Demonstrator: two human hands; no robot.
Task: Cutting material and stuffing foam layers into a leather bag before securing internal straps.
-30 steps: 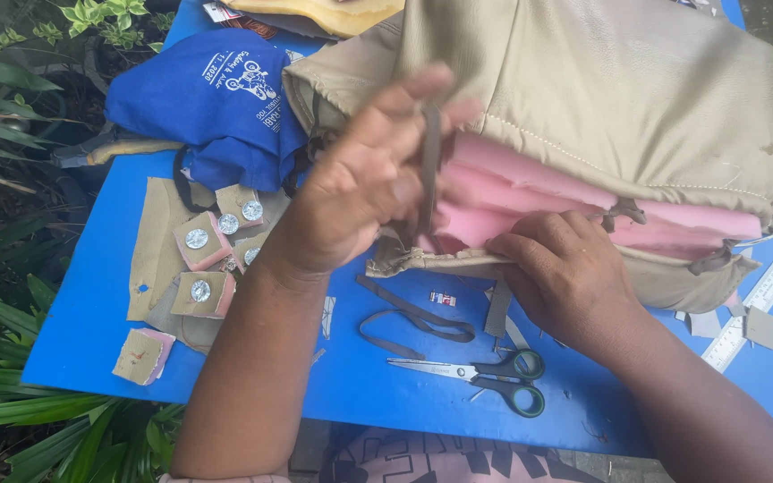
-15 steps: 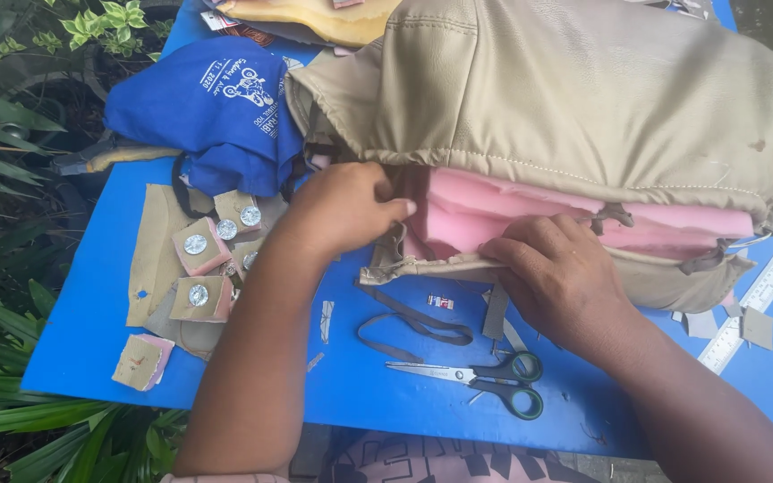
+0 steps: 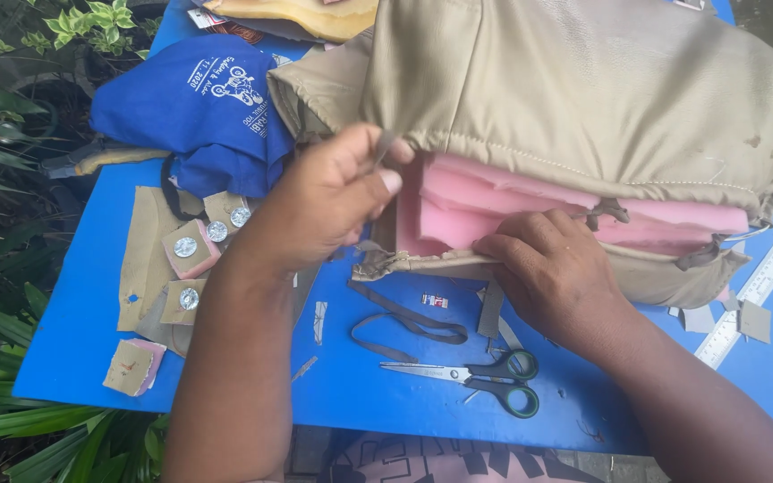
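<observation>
A large beige bag-like cover (image 3: 583, 89) lies on a blue table (image 3: 73, 313), its open side showing pink foam (image 3: 494, 201) inside. My left hand (image 3: 324, 201) pinches a small beige strap end at the cover's upper edge, at the left of the opening. Lower down, my right hand (image 3: 552, 268) presses flat on the bottom edge of the cover, fingers pointing left along the seam.
Green-handled scissors (image 3: 476, 376) lie near the table's front edge, with a loose dark strap (image 3: 404, 322) just above them. Beige and pink foam pieces with metal studs (image 3: 185, 259) sit at the left. A blue cloth (image 3: 199, 107) lies behind them. A ruler (image 3: 762, 277) is at the right. Plants border the left.
My left hand, raised with a strap piece a second ago, dropped to the opening's left edge and now pinches the strap there. My right hand stayed on the lower edge.
</observation>
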